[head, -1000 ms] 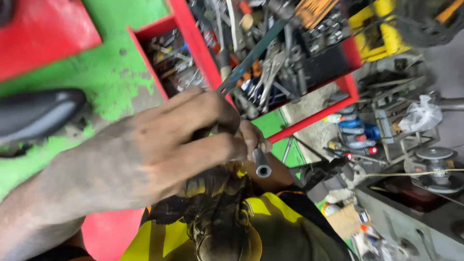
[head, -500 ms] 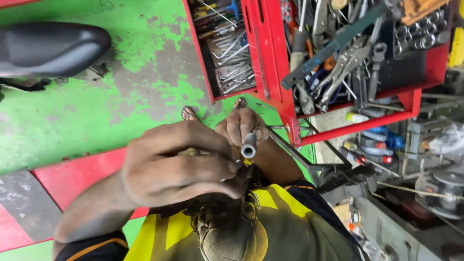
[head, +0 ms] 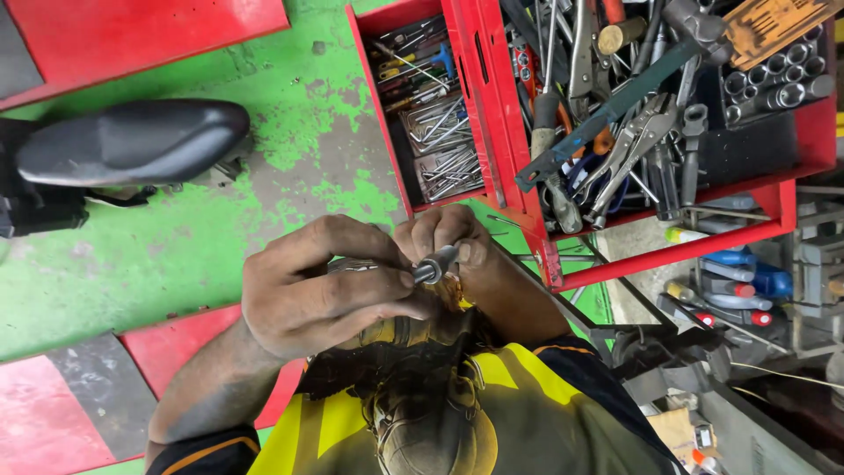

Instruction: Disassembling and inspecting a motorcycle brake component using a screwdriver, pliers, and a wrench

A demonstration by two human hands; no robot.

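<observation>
My left hand (head: 321, 286) is curled in a fist around a thin metal tool handle, just above my yellow and black shirt (head: 457, 413). A small dark metal socket (head: 435, 265) sticks out from between its thumb and fingers. The fingertips of my right hand (head: 448, 236) pinch the far end of that socket. Both hands meet in the middle of the view, in front of the red tool cart.
An open red tool cart (head: 527, 220) holds pliers, wrenches and sockets in its top tray (head: 804, 132), with screwdrivers and hex keys in a side drawer (head: 431, 123). A black motorbike seat (head: 132, 141) lies at left over the worn green floor (head: 290, 123). Spray cans (head: 730, 290) stand at right.
The view has swung so the cart and seat sit higher and further right. My hands stay together on the socket; the right fingers now pinch its tip.
</observation>
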